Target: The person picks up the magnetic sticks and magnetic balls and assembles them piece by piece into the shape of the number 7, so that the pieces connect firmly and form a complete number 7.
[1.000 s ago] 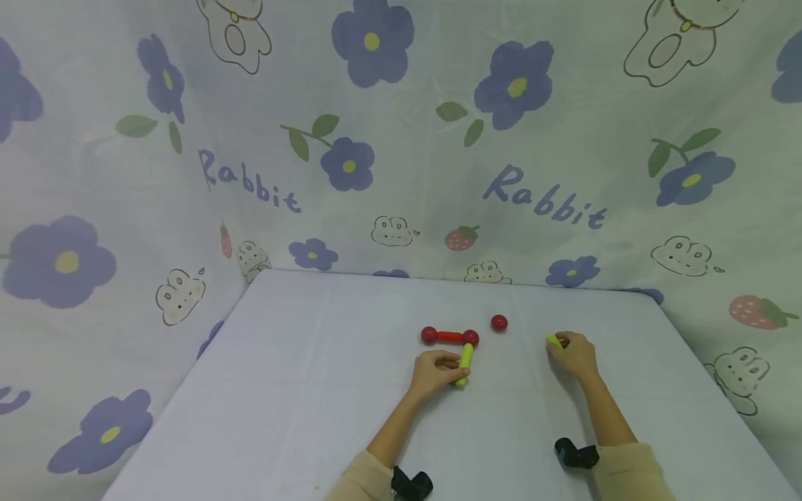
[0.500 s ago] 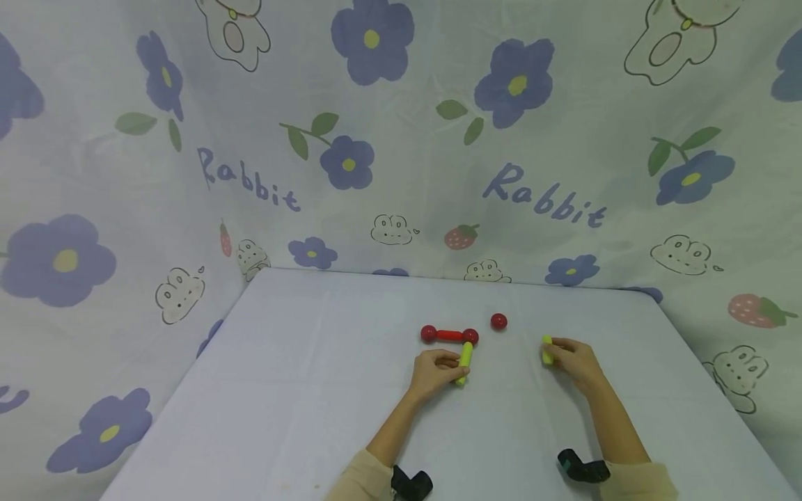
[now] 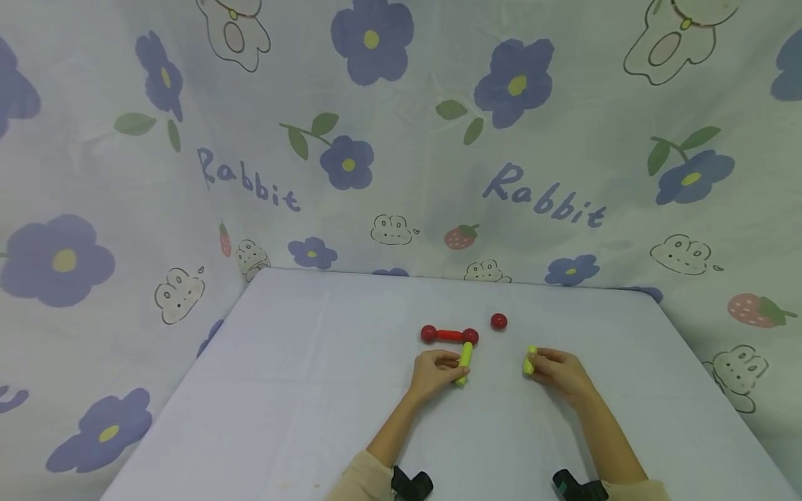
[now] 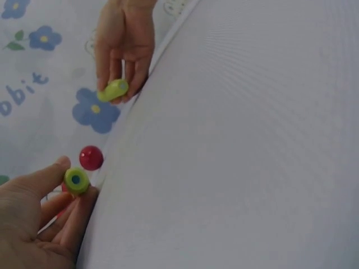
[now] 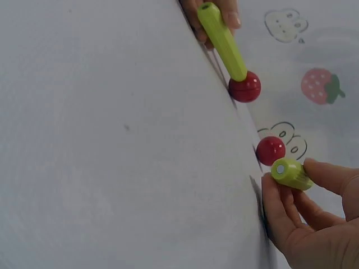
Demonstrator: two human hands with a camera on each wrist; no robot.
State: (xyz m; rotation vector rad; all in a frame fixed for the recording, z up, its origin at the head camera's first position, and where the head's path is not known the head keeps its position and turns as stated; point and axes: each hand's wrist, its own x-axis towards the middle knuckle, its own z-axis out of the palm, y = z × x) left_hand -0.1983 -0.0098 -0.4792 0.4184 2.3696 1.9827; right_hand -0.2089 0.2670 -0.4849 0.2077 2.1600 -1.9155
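My left hand pinches a yellow-green rod between thumb and fingers. The far end of that rod meets a red ball, which is joined by a red rod to another red ball. Over to the right, my right hand pinches a second yellow-green rod; a round, light-coloured spot shows on its end in the right wrist view. This second rod is apart from the joined pieces. A loose red ball lies on the table beyond and between the hands.
A white-covered table carries the pieces. Behind it and to the sides hangs a cloth printed with flowers and rabbits. Black wrist devices sit at both forearms.
My right hand has moved left and slightly nearer to me with its yellow-green rod, which has turned more upright in the head view. The left hand and joined pieces have stayed in place.
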